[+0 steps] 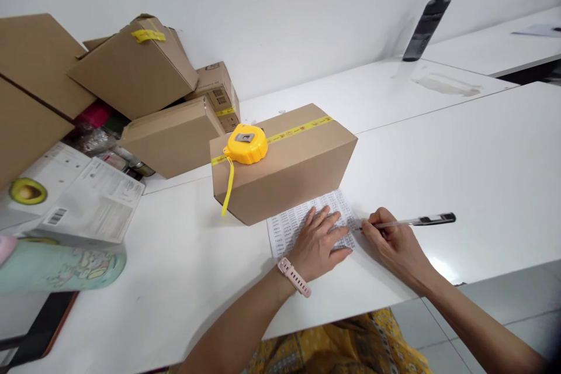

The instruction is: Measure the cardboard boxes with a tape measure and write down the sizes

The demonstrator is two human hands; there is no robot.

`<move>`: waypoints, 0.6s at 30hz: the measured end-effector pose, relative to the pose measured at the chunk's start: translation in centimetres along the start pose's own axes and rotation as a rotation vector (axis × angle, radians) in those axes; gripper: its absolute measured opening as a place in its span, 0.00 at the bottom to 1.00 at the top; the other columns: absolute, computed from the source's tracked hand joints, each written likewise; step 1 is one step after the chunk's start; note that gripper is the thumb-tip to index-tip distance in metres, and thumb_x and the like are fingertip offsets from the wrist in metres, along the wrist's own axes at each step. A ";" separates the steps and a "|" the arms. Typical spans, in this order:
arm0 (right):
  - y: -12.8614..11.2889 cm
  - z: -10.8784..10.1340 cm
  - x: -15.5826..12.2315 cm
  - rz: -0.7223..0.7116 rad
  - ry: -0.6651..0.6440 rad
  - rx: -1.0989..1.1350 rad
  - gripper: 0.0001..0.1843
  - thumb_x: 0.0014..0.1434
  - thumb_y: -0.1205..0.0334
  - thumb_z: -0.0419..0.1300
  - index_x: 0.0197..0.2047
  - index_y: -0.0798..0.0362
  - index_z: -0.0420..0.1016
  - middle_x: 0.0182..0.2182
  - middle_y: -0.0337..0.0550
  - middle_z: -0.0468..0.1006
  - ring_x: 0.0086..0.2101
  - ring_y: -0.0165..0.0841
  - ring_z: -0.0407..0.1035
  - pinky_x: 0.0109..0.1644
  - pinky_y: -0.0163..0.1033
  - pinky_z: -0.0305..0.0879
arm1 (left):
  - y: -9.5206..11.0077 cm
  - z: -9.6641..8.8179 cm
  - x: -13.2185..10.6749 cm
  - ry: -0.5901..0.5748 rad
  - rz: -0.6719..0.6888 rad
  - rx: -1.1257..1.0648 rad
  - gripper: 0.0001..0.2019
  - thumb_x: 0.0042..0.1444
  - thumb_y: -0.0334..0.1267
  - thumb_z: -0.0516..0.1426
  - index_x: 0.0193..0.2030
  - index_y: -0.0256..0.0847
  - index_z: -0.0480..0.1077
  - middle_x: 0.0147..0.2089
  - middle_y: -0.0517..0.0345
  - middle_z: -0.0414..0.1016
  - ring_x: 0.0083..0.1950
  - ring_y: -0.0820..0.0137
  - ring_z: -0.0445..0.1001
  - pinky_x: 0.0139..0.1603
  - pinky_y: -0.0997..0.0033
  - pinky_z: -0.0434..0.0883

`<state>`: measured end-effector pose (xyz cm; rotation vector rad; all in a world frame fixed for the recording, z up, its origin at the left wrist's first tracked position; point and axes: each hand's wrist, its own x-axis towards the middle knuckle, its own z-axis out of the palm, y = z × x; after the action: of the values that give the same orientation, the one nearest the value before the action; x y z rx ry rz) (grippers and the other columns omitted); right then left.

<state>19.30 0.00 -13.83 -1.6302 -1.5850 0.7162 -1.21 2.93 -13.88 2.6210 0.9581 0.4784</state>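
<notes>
My left hand lies flat with fingers spread on a sheet of paper covered in rows of small writing. A pen with a clear barrel and black cap end is pinched in my right hand, its tip at the sheet's right edge. Just behind the sheet stands a closed cardboard box, hiding the paper's far part. Yellow printed tape runs along the box top. On its left end rests a yellow tape measure with a yellow wrist strap hanging over the front side.
Several cardboard boxes are piled at the back left. A white printed carton and a mint-green bottle are at the left edge. A dark bottle stands by the wall. The white table's front edge is near me.
</notes>
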 end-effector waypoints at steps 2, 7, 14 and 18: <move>0.0 0.0 0.0 -0.007 0.001 -0.004 0.13 0.64 0.53 0.54 0.29 0.47 0.60 0.19 0.33 0.64 0.20 0.29 0.57 0.24 0.36 0.53 | 0.0 0.0 0.0 0.000 -0.002 -0.002 0.18 0.64 0.45 0.60 0.57 0.40 0.73 0.68 0.45 0.68 0.73 0.50 0.59 0.74 0.42 0.54; 0.2 0.0 -0.2 0.001 0.021 0.011 0.14 0.64 0.52 0.54 0.30 0.47 0.60 0.21 0.34 0.66 0.21 0.29 0.58 0.24 0.35 0.54 | 0.0 -0.1 0.0 -0.002 -0.005 -0.006 0.18 0.64 0.45 0.60 0.57 0.40 0.73 0.68 0.44 0.67 0.73 0.50 0.58 0.74 0.42 0.54; -0.1 0.0 -0.2 -0.012 0.022 -0.008 0.13 0.64 0.52 0.54 0.29 0.47 0.59 0.19 0.32 0.64 0.20 0.29 0.57 0.24 0.35 0.53 | 0.0 0.0 0.1 -0.007 -0.003 -0.008 0.18 0.64 0.45 0.60 0.57 0.38 0.73 0.68 0.43 0.67 0.73 0.49 0.58 0.74 0.42 0.54; 0.1 -0.1 -0.2 -0.001 0.012 -0.003 0.13 0.64 0.53 0.54 0.30 0.47 0.59 0.19 0.32 0.63 0.20 0.29 0.56 0.23 0.35 0.53 | 0.0 0.1 0.1 -0.004 -0.003 -0.007 0.18 0.63 0.45 0.60 0.56 0.38 0.73 0.68 0.43 0.67 0.73 0.49 0.58 0.74 0.42 0.54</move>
<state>19.37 -0.24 -13.85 -1.6329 -1.5784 0.7031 -1.13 2.99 -13.92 2.6128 0.9570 0.4750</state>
